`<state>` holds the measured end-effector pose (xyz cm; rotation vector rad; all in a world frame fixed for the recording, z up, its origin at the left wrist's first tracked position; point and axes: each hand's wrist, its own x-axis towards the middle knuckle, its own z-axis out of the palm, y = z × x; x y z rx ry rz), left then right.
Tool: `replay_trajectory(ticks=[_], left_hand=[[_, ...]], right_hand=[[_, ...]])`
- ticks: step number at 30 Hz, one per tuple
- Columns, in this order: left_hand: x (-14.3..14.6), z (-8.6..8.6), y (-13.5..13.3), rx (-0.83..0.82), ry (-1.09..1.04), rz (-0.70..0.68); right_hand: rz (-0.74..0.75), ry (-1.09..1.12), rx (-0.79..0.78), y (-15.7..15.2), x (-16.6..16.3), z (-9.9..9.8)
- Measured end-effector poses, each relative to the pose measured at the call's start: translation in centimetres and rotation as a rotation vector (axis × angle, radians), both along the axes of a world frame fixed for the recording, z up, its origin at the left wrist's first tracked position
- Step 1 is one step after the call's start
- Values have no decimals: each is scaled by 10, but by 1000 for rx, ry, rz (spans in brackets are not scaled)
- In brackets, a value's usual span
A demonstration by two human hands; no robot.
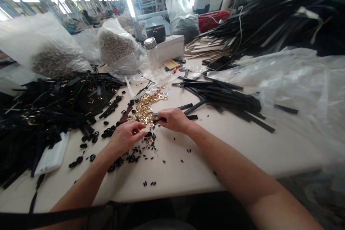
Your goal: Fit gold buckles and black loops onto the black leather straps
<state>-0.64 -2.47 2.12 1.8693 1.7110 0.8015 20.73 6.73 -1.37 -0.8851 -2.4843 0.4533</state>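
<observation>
My right hand is closed around the end of a black strap that runs back toward a pile of black straps. My left hand is pinched shut just left of it, fingertips beside the strap end, over small black loops scattered on the table; what it pinches is too small to name. A heap of gold metal buckles lies just beyond both hands.
A big pile of finished black straps with gold buckles fills the left. Clear bags of parts, a glass jar and a white box stand behind. Crumpled plastic sheeting covers the right. A white phone-like object lies at left.
</observation>
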Motion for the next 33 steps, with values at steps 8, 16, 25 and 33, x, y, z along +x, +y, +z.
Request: replay_trajectory(ticks=[8, 16, 25, 33], left_hand=[[16, -11, 12, -14, 92, -84], [7, -29, 28, -205, -754, 205], [1, -35, 28, -186, -1014, 334], [6, -30, 26, -219, -1017, 313]], right_hand=[[-8, 51, -5, -1, -2, -3], [-118, 177, 27, -2, -4, -4], [-129, 247, -9, -7, -8, -5], [-105, 304, 9, -13, -12, -2]])
